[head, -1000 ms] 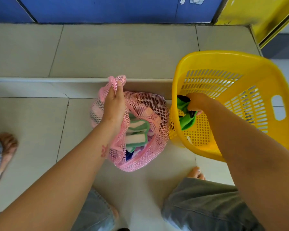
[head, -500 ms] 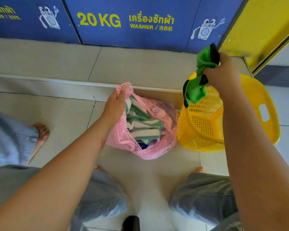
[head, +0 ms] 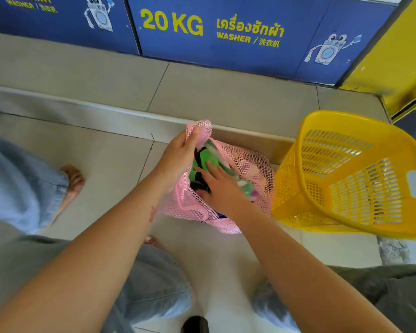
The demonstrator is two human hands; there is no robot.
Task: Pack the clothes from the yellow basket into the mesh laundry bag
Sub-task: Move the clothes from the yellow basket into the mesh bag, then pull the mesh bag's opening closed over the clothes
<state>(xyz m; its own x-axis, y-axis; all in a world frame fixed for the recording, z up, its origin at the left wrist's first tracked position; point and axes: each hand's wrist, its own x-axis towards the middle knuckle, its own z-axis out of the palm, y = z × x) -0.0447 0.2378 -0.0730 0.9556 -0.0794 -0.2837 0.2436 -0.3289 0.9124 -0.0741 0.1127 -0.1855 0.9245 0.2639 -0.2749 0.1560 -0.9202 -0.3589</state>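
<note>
Inspection finds our left hand [head: 178, 152] pinching the raised rim of the pink mesh laundry bag [head: 247, 164], holding the mouth open on the floor [head: 106, 150]. Our right hand [head: 220, 186] lies fingers spread on the green and black garment [head: 201, 168], pressing it into the bag atop other clothes. The yellow basket [head: 360, 179] stands just beside the bag, tilted, and shows nothing inside that we can make out. We judge packing nearly complete. Risks noted: the bag looks full, so the garment may spring back out once our palm lifts; a slackened pinch would let the mouth collapse; fingers could snag in the mesh on withdrawal and tip the bag.
</note>
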